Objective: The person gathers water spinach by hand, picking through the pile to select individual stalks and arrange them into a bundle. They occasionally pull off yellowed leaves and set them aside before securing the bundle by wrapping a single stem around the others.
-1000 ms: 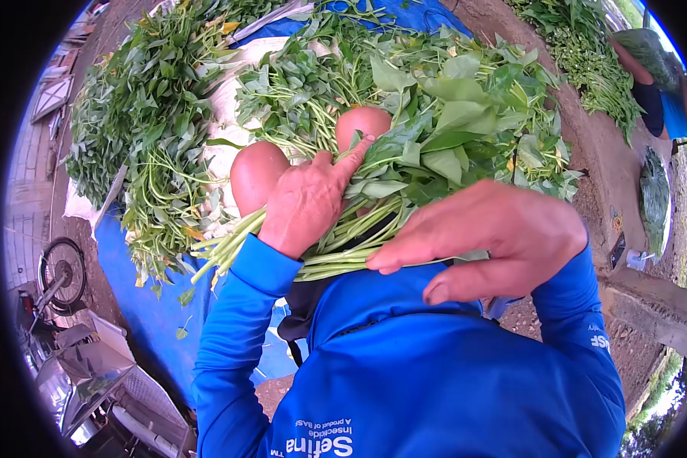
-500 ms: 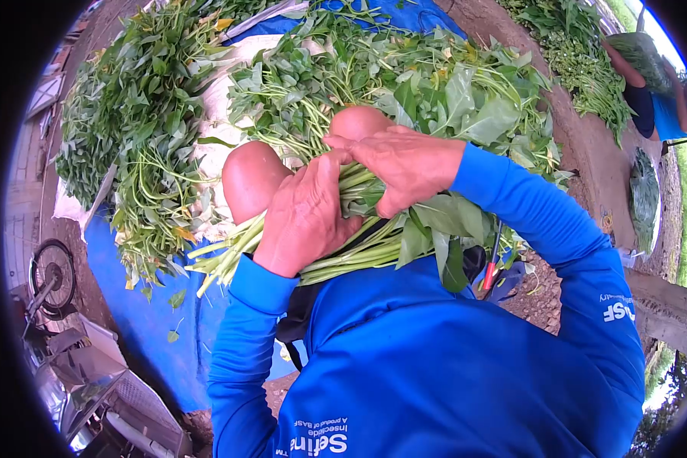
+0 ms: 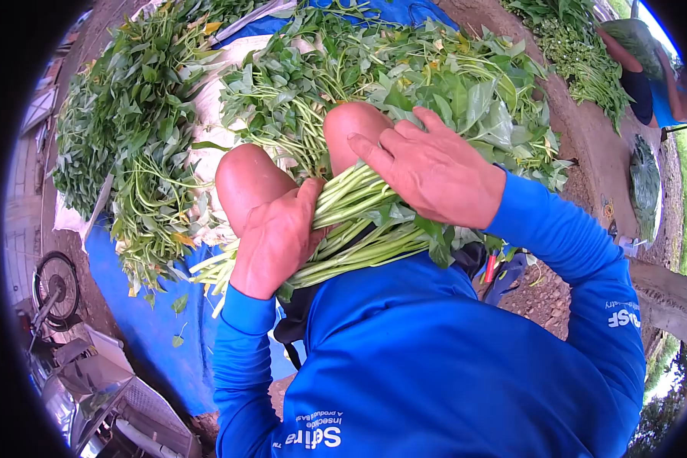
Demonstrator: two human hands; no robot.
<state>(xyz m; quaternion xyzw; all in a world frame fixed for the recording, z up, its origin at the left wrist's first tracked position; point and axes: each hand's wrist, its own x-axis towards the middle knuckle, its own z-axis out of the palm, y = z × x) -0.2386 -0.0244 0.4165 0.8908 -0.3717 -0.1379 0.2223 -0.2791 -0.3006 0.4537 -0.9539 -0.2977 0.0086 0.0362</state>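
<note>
A bundle of water spinach [image 3: 351, 198] lies across my lap, its pale green stems pointing left and its leaves to the right. My left hand [image 3: 271, 240] is closed around the stems near their cut ends, thumb on top. Toward the leafy end, my right hand [image 3: 435, 172] is curled over the bundle, with one finger stretched along the stems. Its thumb is hidden beneath. More stems lie below the hands against my blue shirt [image 3: 435, 359]. Past my knees spreads a heap of loose water spinach [image 3: 305, 91].
A larger pile of greens [image 3: 122, 114] stands at the left on a whitish sheet and a blue tarp [image 3: 141, 305]. A wheel [image 3: 56, 286] shows at far left. At the upper right are more greens [image 3: 565, 69] and another person [image 3: 653, 91]. Something red [image 3: 490, 269] is beside my hip.
My hands have moved apart. The right hand has shifted right and its fingers have loosened somewhat; the left has moved slightly left. More of the stems between them now shows.
</note>
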